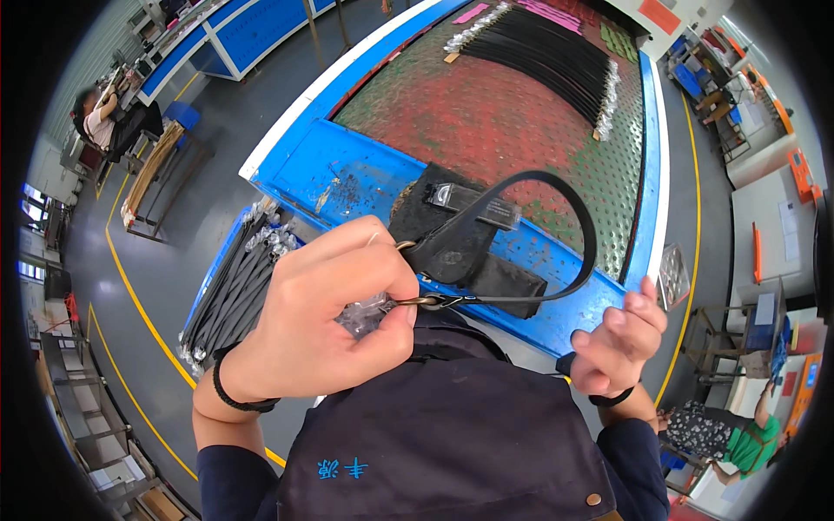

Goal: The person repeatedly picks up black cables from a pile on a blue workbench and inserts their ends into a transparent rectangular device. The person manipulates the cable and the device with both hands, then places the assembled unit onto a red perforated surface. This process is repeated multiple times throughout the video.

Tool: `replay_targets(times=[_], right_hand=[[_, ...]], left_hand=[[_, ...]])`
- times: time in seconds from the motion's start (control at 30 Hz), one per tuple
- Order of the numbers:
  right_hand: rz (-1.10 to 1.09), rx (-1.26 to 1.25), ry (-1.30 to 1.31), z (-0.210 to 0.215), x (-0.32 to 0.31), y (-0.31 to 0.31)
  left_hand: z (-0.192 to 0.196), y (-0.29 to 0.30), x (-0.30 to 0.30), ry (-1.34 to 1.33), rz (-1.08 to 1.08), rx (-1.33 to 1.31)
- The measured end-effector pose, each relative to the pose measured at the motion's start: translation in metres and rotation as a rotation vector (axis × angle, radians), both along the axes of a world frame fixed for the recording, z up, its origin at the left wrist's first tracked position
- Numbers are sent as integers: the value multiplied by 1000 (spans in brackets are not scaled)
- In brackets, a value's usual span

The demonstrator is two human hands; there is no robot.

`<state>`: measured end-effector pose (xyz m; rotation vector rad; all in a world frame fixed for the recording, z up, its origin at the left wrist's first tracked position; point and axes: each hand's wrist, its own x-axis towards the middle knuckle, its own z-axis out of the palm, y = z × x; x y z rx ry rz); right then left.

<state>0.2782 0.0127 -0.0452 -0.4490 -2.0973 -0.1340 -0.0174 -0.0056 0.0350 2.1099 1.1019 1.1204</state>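
My left hand is closed, thumb and forefinger pinching the metal hardware at the ends of a black strap. The strap arcs out to the right in a loop over the table edge. Crumpled clear plastic shows beneath my left fingers. My right hand is raised at the right, apart from the loop, with its fingers curled. A small dark piece shows beside its fingertips; I cannot make out what it is. Behind the strap, a black pad carries a small clear plastic box.
The blue-framed table has a worn, studded red-green surface. Many black straps with plastic-wrapped ends lie in a row at its far side. A blue crate of similar straps stands left. Other people are at the far right and far left.
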Motion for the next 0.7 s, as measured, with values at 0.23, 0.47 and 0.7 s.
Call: replay_targets(times=[0.23,0.47,0.7], right_hand=[[-391,-691,-356,-128,16,-9],[-444,-663,-272,-113,34,-6],[-61,-363,-60,32,-4,6]], left_hand=[[-12,3,1,67,68,245],[-13,9,4,123,50,276],[-3,17,18,216,7,251]])
